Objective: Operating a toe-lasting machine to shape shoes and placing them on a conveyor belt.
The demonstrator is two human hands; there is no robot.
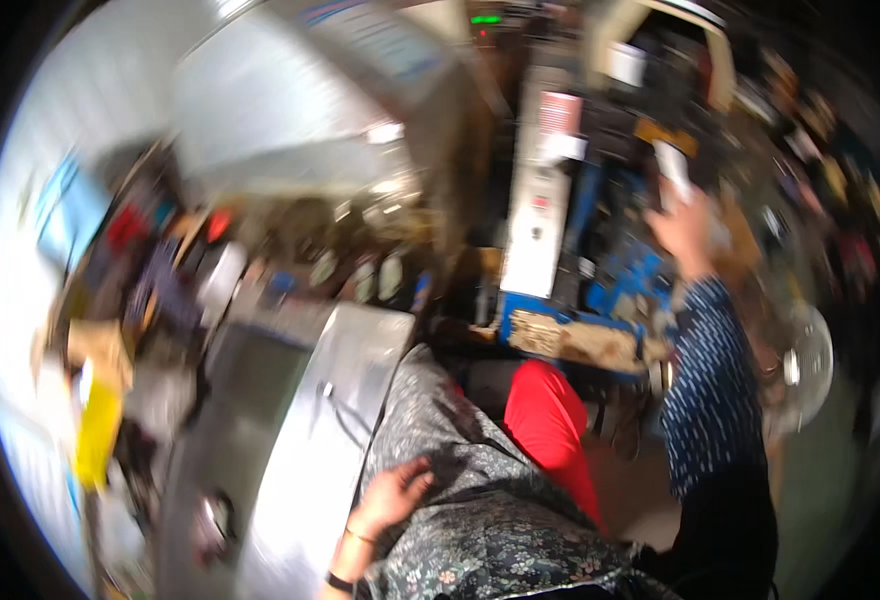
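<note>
My right hand (pixel 682 232), in a blue sleeve with white dashes, reaches forward over a dark machine (pixel 615 190) with blue parts. It grips a small white oblong piece (pixel 672 168), too smeared by motion to name. Just beyond that piece is a yellow-orange part (pixel 666 135) of the machine. My left hand (pixel 392 497) rests low by my lap, over the dark floral cloth (pixel 470 535) I wear. Its fingers are loosely bent and apart, and nothing shows in them.
A long white panel (pixel 535 235) runs along the machine's left side. Left of my lap stands a metal table (pixel 305 440). Beyond it is a crowded shelf with several bottles (pixel 365 275). A yellow packet (pixel 97 425) lies far left; a round clear object (pixel 805 370) is at right.
</note>
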